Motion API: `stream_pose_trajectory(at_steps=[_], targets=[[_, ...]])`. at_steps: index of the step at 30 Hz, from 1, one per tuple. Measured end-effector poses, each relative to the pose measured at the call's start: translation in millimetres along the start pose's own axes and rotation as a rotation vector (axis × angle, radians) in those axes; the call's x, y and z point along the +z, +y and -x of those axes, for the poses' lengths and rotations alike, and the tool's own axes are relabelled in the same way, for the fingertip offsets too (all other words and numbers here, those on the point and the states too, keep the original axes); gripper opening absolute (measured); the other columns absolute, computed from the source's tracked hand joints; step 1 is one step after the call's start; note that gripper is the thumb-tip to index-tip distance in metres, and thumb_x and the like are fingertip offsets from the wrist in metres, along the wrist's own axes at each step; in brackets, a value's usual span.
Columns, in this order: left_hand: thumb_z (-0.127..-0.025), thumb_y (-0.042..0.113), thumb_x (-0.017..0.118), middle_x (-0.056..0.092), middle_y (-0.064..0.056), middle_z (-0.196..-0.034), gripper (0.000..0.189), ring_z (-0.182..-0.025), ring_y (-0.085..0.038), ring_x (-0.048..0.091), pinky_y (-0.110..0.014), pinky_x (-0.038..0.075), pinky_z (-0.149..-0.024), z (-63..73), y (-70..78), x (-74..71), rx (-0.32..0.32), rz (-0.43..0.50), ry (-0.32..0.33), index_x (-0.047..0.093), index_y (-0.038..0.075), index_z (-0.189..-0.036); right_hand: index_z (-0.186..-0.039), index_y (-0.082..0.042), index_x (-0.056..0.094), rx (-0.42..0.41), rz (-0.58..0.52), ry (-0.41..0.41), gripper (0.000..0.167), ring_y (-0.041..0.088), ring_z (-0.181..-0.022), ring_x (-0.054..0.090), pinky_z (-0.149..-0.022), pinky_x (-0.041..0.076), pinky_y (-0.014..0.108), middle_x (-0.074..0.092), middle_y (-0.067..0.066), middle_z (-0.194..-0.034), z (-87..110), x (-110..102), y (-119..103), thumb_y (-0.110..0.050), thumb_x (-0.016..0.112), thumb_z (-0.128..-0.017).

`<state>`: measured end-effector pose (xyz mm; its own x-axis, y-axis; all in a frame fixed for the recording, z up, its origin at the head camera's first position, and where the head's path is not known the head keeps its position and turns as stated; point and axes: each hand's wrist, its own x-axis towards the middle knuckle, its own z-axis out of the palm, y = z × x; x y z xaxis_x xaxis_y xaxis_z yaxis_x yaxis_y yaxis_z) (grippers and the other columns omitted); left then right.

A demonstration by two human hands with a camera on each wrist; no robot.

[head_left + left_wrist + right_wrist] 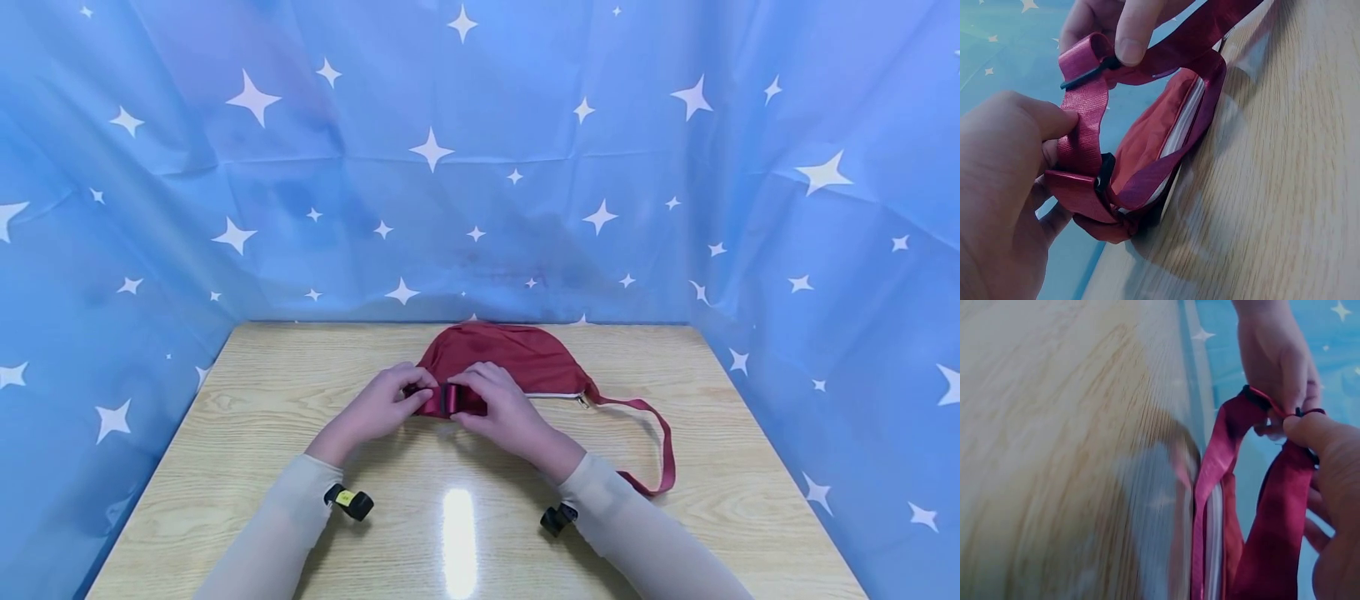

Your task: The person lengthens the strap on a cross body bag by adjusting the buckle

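A dark red waist bag [498, 354] lies at the far side of the table, its pale zipper [555, 395] toward me. My left hand [381, 404] pinches the bag's red strap [1084, 122], with the thumb on the front face and fingers behind. Close below that thumb sits a black buckle piece [1106, 171] where the webbing folds over. My right hand [504, 410] pinches the strap at a black slider [1110, 64], through which the webbing makes a loop. The stretch of strap between both hands is raised in front of the bag.
The loose end of the strap [667, 450] curves over the table to the right and passes behind my right sleeve. A blue curtain with white stars [431, 150] hangs around the back and sides of the wooden table [285, 367].
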<state>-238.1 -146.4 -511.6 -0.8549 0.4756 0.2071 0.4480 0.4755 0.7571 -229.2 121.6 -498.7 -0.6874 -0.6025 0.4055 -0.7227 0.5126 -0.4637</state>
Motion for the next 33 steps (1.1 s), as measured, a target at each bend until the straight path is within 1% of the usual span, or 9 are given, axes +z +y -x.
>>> stream_pose_trajectory(at_steps=[2,8,10,14,17,20,24,28,33], targets=[[-0.110,0.012,0.071,0.068,0.004,-0.110,0.012,-0.101,-0.018,0.061,-0.038,0.053,-0.086,-1.5,2.3,0.7,0.003,0.007,-0.005,0.077,0.022,-0.111,-0.137,-0.013,0.072,-0.005,0.005,0.001,0.049,0.018,-0.118,0.060,-0.107,0.049,0.043,0.069,-0.002,-0.124,-1.1,1.5,-0.1,-0.014,0.092,-0.092],[-0.109,0.010,0.070,0.068,0.003,-0.107,0.012,-0.098,-0.018,0.063,-0.040,0.055,-0.087,-4.0,6.8,3.9,0.009,0.028,-0.021,0.076,0.020,-0.113,-0.132,-0.013,0.073,-0.024,0.004,0.019,0.046,0.018,-0.117,0.061,-0.105,0.050,0.045,0.070,-0.002,-0.121,-1.4,5.6,0.2,-0.013,0.092,-0.091],[-0.109,0.010,0.070,0.069,0.002,-0.111,0.012,-0.103,-0.019,0.064,-0.042,0.055,-0.090,-2.6,6.1,3.7,0.007,0.014,-0.017,0.076,0.018,-0.117,-0.133,-0.013,0.073,-0.022,0.006,0.021,0.046,0.018,-0.117,0.062,-0.105,0.051,0.044,0.070,-0.002,-0.122,-0.6,6.2,0.8,-0.014,0.093,-0.091],[-0.108,0.011,0.071,0.069,0.001,-0.122,0.017,-0.116,-0.020,0.064,-0.049,0.054,-0.101,3.2,0.6,2.0,-0.004,-0.023,0.007,0.077,0.017,-0.122,-0.135,-0.014,0.072,-0.008,0.016,0.011,0.048,0.017,-0.118,0.061,-0.106,0.050,0.043,0.069,-0.002,-0.124,1.2,6.8,2.1,-0.015,0.093,-0.092],[-0.108,0.010,0.071,0.068,0.000,-0.122,0.016,-0.118,-0.021,0.064,-0.052,0.053,-0.105,6.0,-3.6,0.9,0.000,-0.027,0.016,0.077,0.018,-0.120,-0.136,-0.014,0.071,0.005,0.019,0.003,0.049,0.018,-0.119,0.060,-0.107,0.050,0.043,0.068,-0.002,-0.125,2.2,6.3,2.7,-0.015,0.092,-0.092],[-0.108,0.010,0.071,0.068,0.001,-0.119,0.012,-0.115,-0.022,0.063,-0.053,0.053,-0.102,5.8,-4.8,0.7,0.021,-0.020,0.019,0.077,0.019,-0.113,-0.137,-0.014,0.071,0.010,0.019,0.000,0.049,0.018,-0.119,0.060,-0.107,0.050,0.042,0.068,-0.002,-0.125,2.6,6.0,2.8,-0.015,0.092,-0.093],[-0.108,0.009,0.072,0.067,0.002,-0.113,0.009,-0.109,-0.021,0.062,-0.050,0.054,-0.095,3.0,-3.3,1.4,0.038,-0.010,0.018,0.076,0.017,-0.105,-0.136,-0.014,0.072,-0.002,0.014,0.006,0.048,0.018,-0.118,0.060,-0.106,0.050,0.043,0.069,-0.002,-0.125,2.4,6.7,3.2,-0.013,0.092,-0.092],[-0.107,0.008,0.074,0.066,0.004,-0.109,0.011,-0.105,-0.020,0.060,-0.047,0.054,-0.090,-0.9,-0.2,2.3,0.052,-0.011,0.020,0.075,0.018,-0.103,-0.135,-0.013,0.072,-0.018,0.015,0.011,0.048,0.017,-0.117,0.060,-0.105,0.050,0.043,0.069,-0.003,-0.124,1.6,8.1,4.3,-0.012,0.092,-0.091],[-0.107,0.009,0.074,0.068,0.004,-0.111,0.014,-0.104,-0.018,0.060,-0.044,0.055,-0.086,-4.6,4.0,3.0,0.072,-0.009,0.019,0.076,0.022,-0.104,-0.135,-0.013,0.072,-0.021,0.029,0.007,0.049,0.017,-0.118,0.060,-0.106,0.050,0.043,0.069,-0.003,-0.124,0.4,8.8,4.1,-0.014,0.093,-0.091]])
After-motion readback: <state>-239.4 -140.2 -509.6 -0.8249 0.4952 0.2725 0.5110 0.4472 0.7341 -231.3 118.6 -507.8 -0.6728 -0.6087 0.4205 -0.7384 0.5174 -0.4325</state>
